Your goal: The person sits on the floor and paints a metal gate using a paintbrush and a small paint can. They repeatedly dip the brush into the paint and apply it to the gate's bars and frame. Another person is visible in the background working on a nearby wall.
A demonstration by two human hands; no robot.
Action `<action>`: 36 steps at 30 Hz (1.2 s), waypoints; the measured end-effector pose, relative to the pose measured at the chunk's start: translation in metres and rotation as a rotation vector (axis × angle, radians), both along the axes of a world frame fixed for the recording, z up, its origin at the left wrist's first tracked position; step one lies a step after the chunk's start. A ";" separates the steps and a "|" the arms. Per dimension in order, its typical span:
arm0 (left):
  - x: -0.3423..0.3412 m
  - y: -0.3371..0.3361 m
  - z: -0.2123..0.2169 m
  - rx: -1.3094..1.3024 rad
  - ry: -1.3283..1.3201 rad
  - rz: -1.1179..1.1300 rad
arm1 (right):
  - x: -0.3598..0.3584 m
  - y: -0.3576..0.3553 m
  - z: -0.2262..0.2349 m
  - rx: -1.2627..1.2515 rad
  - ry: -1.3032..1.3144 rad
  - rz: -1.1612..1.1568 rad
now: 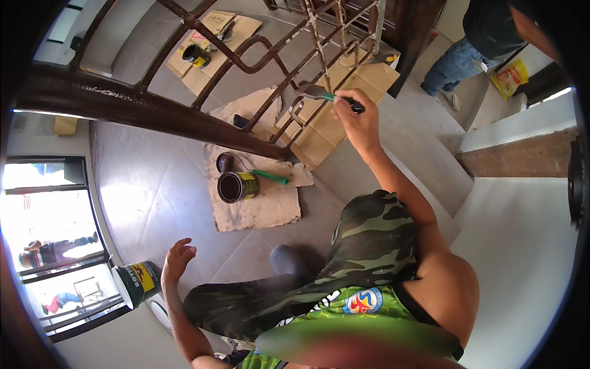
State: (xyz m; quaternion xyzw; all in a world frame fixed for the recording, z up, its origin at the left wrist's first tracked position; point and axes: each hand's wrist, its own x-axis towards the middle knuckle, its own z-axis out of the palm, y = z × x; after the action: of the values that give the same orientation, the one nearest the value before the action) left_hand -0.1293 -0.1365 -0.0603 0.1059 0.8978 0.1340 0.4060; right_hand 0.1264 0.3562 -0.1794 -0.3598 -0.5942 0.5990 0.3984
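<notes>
My right hand (357,120) is closed around the green-and-black handle of a paintbrush (326,95). The brush's bristle end lies against or just in front of the bars of a brown metal grille (252,42); I cannot tell whether it touches. Some bars on the grille's right side look pale and patchy. My left hand (179,257) hovers over the floor at the left, fingers loosely bent and apart, holding nothing. An open paint can (248,184) with dark contents sits on stained cardboard (264,213) below the grille. Beside it are a can lid (225,162) and a green-handled tool (270,177).
A white-and-green bucket (136,283) stands near my left forearm. Beyond the grille, a smaller can (196,56) rests on cardboard (241,27). More cardboard (321,138) lies under the grille's right end. Another person (458,61) stands at the upper right, near a yellow-and-red packet (509,79).
</notes>
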 end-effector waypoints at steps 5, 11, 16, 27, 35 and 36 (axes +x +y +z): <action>0.003 -0.004 0.002 0.030 -0.018 0.037 | -0.004 -0.005 0.004 -0.087 0.147 -0.004; 0.005 -0.004 0.005 0.018 -0.003 0.017 | 0.004 -0.008 0.000 -0.091 0.250 0.022; 0.005 -0.004 0.005 -0.020 0.006 0.016 | 0.025 -0.007 -0.003 -0.259 0.294 0.065; 0.003 0.000 -0.001 0.015 -0.018 0.031 | 0.021 0.006 -0.009 -0.231 0.259 0.317; 0.001 0.003 -0.003 0.015 -0.033 0.039 | 0.024 0.025 -0.016 -0.169 0.503 0.164; 0.000 0.002 -0.005 0.016 -0.029 0.041 | 0.025 0.030 -0.018 -0.234 0.414 0.200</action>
State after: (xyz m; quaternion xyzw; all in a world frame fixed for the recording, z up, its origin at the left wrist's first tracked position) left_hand -0.1291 -0.1342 -0.0648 0.0887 0.8927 0.1511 0.4151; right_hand 0.1511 0.3861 -0.1970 -0.2128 -0.4594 0.7608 0.4061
